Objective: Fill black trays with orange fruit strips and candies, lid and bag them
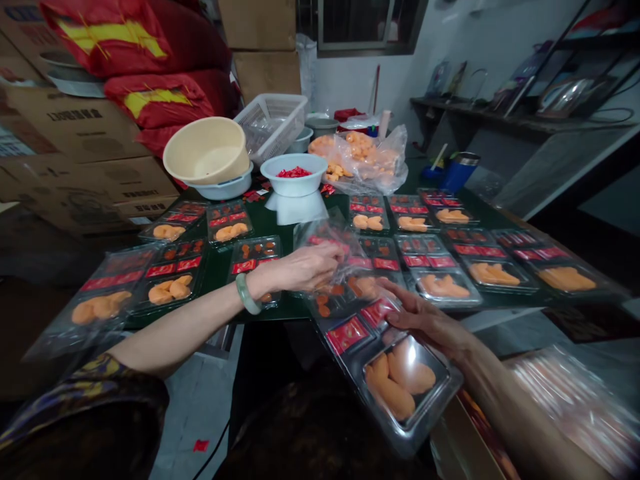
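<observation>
In a cramped storeroom, cardboard cartons (75, 147) and red-and-yellow sacks (160, 100) are stacked to the left of a dark green table (220, 267). About a dozen clear plastic trays (453, 283) cover the table, each holding orange pieces and a row of red sachets, and these seem to be the finished part. A clear bag of loose orange pieces (360, 157) and a white bowl of red bits (293, 177) at the far end appear to be what is left. A cream basin (206, 152) and a white plastic basket (270, 127) stand close by. The left hand (305, 267), with a jade bangle (247, 293) at its wrist, pinches a clear plastic sleeve (325, 247). The right hand (425, 320) lies open, fingers spread, on the near tray (405, 380), which overhangs the table edge. Print on the cartons and sachets is too small or blurred to read.
</observation>
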The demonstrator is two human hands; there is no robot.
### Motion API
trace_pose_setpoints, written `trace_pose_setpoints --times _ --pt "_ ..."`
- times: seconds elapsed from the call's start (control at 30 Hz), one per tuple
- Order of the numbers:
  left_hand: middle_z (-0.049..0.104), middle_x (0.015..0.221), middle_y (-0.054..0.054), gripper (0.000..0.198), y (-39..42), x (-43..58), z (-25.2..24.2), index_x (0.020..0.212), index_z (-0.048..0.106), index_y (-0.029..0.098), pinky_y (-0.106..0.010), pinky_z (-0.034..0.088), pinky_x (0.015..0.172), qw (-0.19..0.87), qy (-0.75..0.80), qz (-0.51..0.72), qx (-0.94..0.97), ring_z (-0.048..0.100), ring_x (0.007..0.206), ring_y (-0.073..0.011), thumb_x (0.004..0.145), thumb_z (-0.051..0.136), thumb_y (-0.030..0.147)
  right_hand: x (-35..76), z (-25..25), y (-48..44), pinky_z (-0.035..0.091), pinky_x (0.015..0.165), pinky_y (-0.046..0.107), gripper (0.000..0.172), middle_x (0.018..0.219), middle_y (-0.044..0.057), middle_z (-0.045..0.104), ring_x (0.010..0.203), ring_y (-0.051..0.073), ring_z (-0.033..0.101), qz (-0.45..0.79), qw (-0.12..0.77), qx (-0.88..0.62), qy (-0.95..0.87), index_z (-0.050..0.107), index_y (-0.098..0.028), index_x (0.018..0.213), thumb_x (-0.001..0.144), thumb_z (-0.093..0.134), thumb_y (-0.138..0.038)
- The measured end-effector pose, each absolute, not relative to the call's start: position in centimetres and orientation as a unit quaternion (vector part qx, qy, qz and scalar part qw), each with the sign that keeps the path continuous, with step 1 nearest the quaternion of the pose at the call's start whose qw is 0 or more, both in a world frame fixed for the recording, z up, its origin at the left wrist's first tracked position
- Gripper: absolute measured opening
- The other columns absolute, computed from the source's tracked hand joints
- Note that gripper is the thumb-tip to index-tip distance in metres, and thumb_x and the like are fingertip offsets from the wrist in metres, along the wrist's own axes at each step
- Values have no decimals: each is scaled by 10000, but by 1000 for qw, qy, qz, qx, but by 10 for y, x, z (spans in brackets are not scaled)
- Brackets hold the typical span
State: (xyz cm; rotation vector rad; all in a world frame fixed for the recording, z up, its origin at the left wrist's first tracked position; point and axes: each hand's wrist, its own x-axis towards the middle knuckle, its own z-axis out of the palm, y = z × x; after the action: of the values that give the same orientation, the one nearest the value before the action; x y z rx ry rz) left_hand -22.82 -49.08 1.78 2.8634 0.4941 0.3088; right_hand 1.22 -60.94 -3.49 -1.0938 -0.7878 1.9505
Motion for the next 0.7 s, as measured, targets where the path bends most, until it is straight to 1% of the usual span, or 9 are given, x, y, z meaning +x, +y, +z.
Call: trace_pose_setpoints --times 0.07,0.13,0.27,0.37,0.53,0.7 --pt "579 1023 -94 263 -486 -226 12 910 593 142 -271 435 832 119 142 105 977 534 914 -159 926 332 174 13 -36 -609 537 605 259 853 914 20 701 622 162 687 766 369 -425 -311 263 -270 1409 700 722 -156" --pt "586 961 -99 278 -477 -223 5 903 587 133 -277 436 811 119 142 115 976 536 872 -157 930 312 162 14 -37 -609 533 580 258 836 906 17 697 615 166 684 774 356 -419 -315 285 -271 1402 698 723 -163" --pt "584 910 -95 230 -464 -214 -11 880 584 123 -270 427 781 110 142 115 977 529 851 -157 900 355 122 14 -36 -612 520 582 249 804 804 -6 687 600 162 677 794 340 -389 -321 293 -257 1401 714 700 -158" --pt "571 903 -90 215 -464 -210 -15 824 571 121 -258 420 740 123 138 108 977 517 809 -148 888 367 106 11 -37 -612 520 583 251 801 771 -12 681 596 164 676 801 330 -379 -324 293 -248 1400 715 700 -165" --pt "559 920 -90 196 -468 -212 -11 806 553 126 -255 414 725 155 111 101 976 515 809 -148 889 376 119 12 -48 -605 525 572 251 839 852 20 696 610 174 684 798 333 -386 -323 284 -245 1406 693 720 -173" --pt "566 970 -98 191 -467 -218 -13 849 557 134 -270 426 792 182 112 114 970 542 893 -164 905 375 146 17 -54 -601 525 556 240 820 915 35 700 632 174 689 797 332 -385 -327 301 -257 1398 698 719 -169"
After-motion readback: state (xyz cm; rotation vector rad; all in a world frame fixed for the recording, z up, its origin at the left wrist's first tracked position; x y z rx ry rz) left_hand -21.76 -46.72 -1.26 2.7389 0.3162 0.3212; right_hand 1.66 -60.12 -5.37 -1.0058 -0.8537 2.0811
